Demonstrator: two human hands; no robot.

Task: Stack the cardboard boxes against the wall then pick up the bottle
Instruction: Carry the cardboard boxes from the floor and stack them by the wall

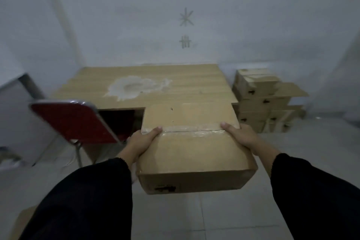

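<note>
My left hand (143,142) and right hand (246,136) grip the taped brown cardboard box (194,150) by opposite sides, thumbs on top; it seems stiff, fairly light

The box (194,150) is seen in plain tan, crossed by glossy clear tape (192,130) and printed black on its near side. The stack (266,103) is coloured the same tan — dotted with black. The sleeves (87,200) are black. The chair (72,121) is red, edged in silver. The table (185,85) is grained pale wood, blotched whitish. Grey marks (186,18) are drawn on the white wall (136,15); the floor (194,220) is tiled pale grey.
</note>
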